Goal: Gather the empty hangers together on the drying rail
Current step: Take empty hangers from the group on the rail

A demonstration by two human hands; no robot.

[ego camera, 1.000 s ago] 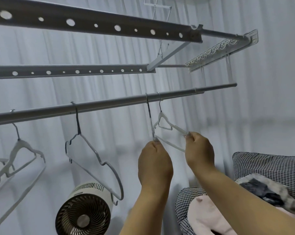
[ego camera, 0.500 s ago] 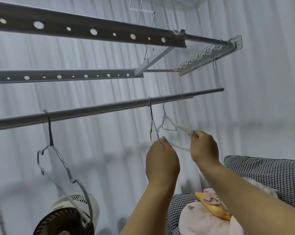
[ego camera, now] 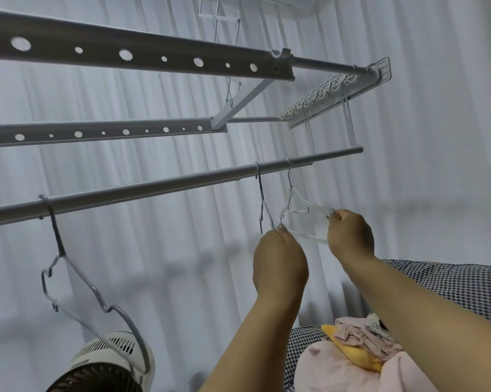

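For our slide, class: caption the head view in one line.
Both hands, left and right, hold two hangers, grey and white, on the drying rail.

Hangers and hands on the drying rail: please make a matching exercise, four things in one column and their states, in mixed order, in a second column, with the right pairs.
Things:
1. white hanger
2. grey hanger beside it
3. far-left grey hanger
4. fan

States:
A. untouched, hanging alone
B. below the rail, bottom left
C. held by the right hand
D. held by the left hand

Pairs: 1-C, 2-D, 3-A, 4-B
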